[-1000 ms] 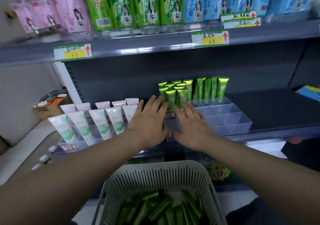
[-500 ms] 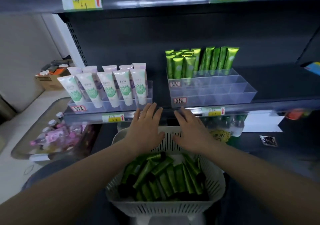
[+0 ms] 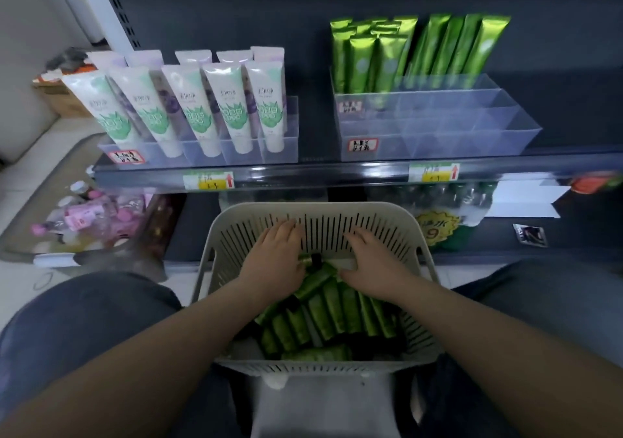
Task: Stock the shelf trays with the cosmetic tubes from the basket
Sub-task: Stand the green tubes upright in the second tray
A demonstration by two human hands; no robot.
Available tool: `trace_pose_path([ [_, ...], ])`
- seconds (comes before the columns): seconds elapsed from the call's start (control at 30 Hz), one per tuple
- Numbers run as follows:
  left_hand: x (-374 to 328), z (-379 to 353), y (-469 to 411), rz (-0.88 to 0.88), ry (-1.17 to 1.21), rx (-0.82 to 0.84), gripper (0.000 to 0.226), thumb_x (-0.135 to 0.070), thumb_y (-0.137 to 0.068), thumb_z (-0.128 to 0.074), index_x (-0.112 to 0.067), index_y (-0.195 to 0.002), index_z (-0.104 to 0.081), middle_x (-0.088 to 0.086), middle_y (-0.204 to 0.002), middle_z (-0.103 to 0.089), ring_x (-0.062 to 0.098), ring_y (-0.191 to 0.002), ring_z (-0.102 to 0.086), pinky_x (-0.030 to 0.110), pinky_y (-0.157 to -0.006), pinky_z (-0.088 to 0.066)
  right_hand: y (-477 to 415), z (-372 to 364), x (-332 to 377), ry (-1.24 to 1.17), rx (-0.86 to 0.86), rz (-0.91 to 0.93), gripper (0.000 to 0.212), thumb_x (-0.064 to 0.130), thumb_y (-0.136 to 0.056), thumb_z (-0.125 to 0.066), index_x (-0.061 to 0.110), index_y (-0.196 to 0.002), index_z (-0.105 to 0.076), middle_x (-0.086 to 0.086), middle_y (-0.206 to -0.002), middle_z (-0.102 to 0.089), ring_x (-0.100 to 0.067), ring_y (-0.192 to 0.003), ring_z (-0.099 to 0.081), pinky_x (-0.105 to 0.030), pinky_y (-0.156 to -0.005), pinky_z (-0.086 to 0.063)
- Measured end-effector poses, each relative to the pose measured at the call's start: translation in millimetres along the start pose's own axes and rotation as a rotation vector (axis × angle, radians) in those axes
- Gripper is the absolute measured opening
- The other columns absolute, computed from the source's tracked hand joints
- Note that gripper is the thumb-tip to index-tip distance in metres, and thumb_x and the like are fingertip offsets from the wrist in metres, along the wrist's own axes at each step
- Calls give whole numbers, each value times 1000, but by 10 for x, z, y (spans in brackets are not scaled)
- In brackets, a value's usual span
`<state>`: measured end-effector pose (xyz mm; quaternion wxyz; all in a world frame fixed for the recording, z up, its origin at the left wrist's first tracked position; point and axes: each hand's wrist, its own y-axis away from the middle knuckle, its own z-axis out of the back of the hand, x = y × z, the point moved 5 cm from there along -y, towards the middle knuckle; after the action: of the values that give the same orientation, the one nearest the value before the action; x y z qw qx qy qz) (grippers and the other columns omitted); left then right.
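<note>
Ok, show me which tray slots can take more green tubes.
Free: the front rows of the clear tray, before the standing green tubes. Crowded: its back row and the white-tube tray. Both hands are in the basket.

Green pack [image 3: 438,227] under shelf edge [image 3: 337,171]: large yellow "9". Shelf-edge price tags [image 3: 434,173], tray stickers [image 3: 362,145], tube print: too blurred to read.

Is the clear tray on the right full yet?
No. The clear tray holds upright green tubes only in its back rows; its front compartments are empty.
</note>
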<state>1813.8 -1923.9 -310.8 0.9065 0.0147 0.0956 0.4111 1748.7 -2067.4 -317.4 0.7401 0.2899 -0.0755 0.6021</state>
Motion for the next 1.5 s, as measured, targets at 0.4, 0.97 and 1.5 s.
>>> trace_pose_path([
  [0.4, 264, -674, -359, 4, 28, 359, 46, -8, -87, -51, -10, -132, -44, 10, -128, -48, 25, -116, -48, 34, -101, -43, -570, -500, -313, -70, 174, -209, 51, 31, -84, -57, 14, -129, -45, -7, -125, -47, -23, -114, -47, -28, -89, -43],
  [0.97, 370, -1299, -775, 58, -3, 601, 14, -7, -91, -49, -9, -99, -60, 11, -104, -58, 21, -88, -57, 26, -69, -45, -1267, -1195, -566, -111, 227, -298, 18, 26, -94, -48, 20, -78, -51, -9, -101, -61, -19, -85, -57, -22, -49, -34],
  [1.5, 363, -1314, -852, 73, -18, 767, 18, -8, -94, -44, -7, -105, -58, 0, -67, -39, 9, -58, -38, 20, -51, -36, -1355, -1161, -533, -179, 265, -320, 52, 32, -81, -71, 15, -126, -53, -8, -114, -61, -20, -90, -61, -30, -75, -56],
])
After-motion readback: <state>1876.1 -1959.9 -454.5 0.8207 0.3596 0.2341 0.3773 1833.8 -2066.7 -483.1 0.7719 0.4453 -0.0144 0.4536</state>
